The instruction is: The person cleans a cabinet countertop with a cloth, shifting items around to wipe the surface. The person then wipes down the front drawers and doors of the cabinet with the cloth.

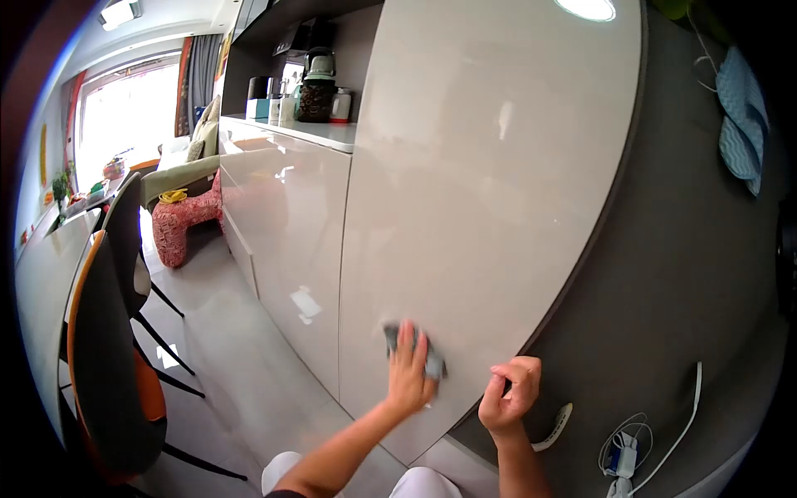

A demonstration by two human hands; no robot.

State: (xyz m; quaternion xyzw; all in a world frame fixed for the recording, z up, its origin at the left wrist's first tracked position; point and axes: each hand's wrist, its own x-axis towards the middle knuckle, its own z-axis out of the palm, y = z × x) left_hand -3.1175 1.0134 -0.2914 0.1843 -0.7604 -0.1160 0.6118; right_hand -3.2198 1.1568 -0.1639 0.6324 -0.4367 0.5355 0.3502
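Note:
My left hand [407, 373] presses a grey cloth [435, 365] flat against the glossy beige cabinet door [465, 207], low on its surface. The fingers stretch over the cloth, whose edges show on both sides of them and look slightly blurred. My right hand [510, 395] is closed in a loose fist beside the door's dark right edge, overlapping it in this view. Nothing shows in that fist.
A white charger with cables [623, 456] lies at the lower right. On the right hangs a blue cloth [741, 120]. Bottles and a jug [317, 87] stand in the cabinet niche. Chairs [112, 357], a table [50, 282] and a red plush stool [178, 228] are at left.

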